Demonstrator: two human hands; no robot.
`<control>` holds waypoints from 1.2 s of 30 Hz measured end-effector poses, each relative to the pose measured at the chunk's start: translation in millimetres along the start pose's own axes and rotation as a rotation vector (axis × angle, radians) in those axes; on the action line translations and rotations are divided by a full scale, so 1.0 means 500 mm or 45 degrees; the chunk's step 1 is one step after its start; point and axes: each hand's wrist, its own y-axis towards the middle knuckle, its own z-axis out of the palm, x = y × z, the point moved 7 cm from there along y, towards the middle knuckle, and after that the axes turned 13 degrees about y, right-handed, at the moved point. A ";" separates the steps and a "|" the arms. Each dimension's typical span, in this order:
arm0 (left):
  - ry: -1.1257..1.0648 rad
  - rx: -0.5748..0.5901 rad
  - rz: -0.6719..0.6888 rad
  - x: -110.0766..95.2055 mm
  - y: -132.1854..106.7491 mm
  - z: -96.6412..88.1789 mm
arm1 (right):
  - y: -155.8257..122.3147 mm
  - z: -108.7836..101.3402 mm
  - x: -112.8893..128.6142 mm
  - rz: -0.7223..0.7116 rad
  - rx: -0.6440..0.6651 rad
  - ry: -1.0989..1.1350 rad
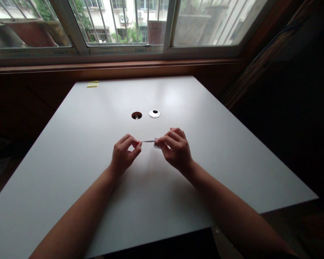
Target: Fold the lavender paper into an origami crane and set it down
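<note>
Pinching a thin strip at its left end, a person's left hand faces the right hand, which pinches the other end between thumb and fingers, a pale flap showing beside the fingertips. The strip stretches nearly level over the white table. Beyond, a round hole holds a small pale piece (what it is cannot be told), and a cap lies just to the right. Yellow paper rests near the table's far left corner. Outside the window stands a reddish pot, its contents hidden; print on the lower frame is too small to read.
</note>
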 end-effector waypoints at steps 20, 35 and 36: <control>0.305 -0.202 0.066 0.027 0.001 -0.040 | 0.000 -0.018 -0.015 -0.068 -0.024 -0.107; 0.300 -0.073 0.405 -0.022 -0.006 -0.011 | -0.009 0.016 0.018 -0.252 0.195 -0.041; 0.295 -0.077 0.400 -0.021 -0.006 -0.012 | -0.008 0.015 0.017 -0.249 0.190 -0.042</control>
